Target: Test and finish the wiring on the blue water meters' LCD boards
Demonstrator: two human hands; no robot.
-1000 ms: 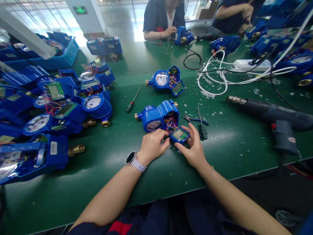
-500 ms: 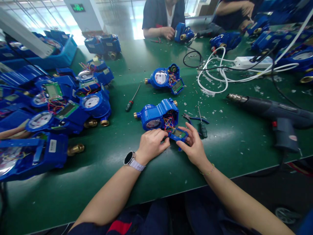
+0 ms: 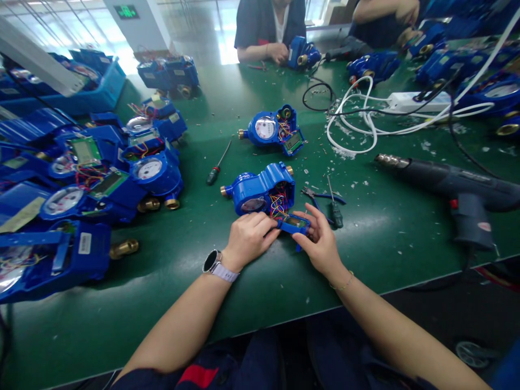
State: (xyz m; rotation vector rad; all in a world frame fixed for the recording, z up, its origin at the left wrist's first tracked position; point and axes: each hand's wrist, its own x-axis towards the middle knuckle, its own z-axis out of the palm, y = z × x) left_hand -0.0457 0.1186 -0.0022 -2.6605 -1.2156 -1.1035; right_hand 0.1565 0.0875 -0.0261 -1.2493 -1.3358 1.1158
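A blue water meter (image 3: 260, 187) with brass ends lies tilted on the green table in front of me, its housing open and coloured wires (image 3: 279, 205) spilling out. Those wires lead to a blue display cover (image 3: 295, 223) with a small circuit board. My left hand (image 3: 251, 238) pinches the cover's left end, close against the meter body. Around the right end of the cover curl the thumb and fingers of my right hand (image 3: 320, 238). Beyond lies a second open water meter (image 3: 266, 129). Cutting pliers (image 3: 320, 196) and a screwdriver (image 3: 336, 211) lie just right of the meter.
Another screwdriver (image 3: 215, 172) lies left of the meter. Many blue meters (image 3: 97, 184) crowd the left side, with a blue crate (image 3: 116, 86) behind. To the right are a heat gun (image 3: 450, 184), a power strip (image 3: 422, 102) and white cable loops. Two co-workers sit opposite.
The display cover has tipped a little between my hands, so its board faces me less. Both hands keep their grip; the whole view has shifted slightly.
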